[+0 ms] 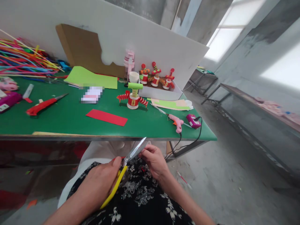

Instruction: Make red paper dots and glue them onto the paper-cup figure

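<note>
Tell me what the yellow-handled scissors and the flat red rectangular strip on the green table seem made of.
The yellow-handled scissors: blades look like polished steel, glinting silver; handles seem glossy yellow plastic. The flat red rectangular strip: thin, matte, lying flat, probably paper or card.

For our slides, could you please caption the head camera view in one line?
Left hand holds yellow-handled scissors over the lap, right hand at their blades, in front of a green craft table.

left hand (98, 184) low over the lap, fingers curled tight round the scissors (134, 150) handle, bare forearm in from lower left — right hand (154, 160) just beside it, fingertips pinched together, knuckles up, bare forearm running off lower right
</note>
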Tool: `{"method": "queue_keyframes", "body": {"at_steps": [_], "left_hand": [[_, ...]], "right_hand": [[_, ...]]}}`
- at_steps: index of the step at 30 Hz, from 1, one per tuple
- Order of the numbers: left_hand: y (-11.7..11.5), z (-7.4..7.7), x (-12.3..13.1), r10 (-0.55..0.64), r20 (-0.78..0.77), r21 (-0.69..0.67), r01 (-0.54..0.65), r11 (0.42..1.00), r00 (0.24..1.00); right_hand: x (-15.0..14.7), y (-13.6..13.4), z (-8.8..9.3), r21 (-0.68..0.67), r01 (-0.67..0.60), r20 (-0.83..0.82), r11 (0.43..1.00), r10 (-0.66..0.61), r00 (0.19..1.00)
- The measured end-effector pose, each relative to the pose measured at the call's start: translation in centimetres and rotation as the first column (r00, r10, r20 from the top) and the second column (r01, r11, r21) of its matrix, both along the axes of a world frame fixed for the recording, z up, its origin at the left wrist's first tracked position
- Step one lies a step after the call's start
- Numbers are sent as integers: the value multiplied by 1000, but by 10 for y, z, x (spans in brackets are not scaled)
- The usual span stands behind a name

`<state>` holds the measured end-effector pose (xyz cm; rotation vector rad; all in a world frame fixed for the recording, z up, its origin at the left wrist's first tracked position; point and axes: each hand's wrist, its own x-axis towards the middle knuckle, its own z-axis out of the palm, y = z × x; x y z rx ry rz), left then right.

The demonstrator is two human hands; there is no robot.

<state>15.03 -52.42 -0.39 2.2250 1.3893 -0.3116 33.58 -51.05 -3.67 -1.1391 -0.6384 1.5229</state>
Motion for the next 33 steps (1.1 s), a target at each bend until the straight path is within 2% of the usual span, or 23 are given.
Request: {"method": "queue_keyframes", "body": {"at_steps": [9,18,25,33], "left_hand": [[1,0,0,-3,-10,-9,3,1000,1000],[-2,-8,-10,-22,13,4,22,1000,1000],[-3,-12,-17,-23,40,28,22,999,999],[-8,-18,-25,-26,83,57,21,998,996]], "right_hand": [[1,0,1,13,-14,10,1000,14,1000],[2,-1,5,-3,-41,45,999,41,998],[11,0,5,28,-130,166,991,124,978],[16,3,6,82,-259,204,962,239,949]]}}
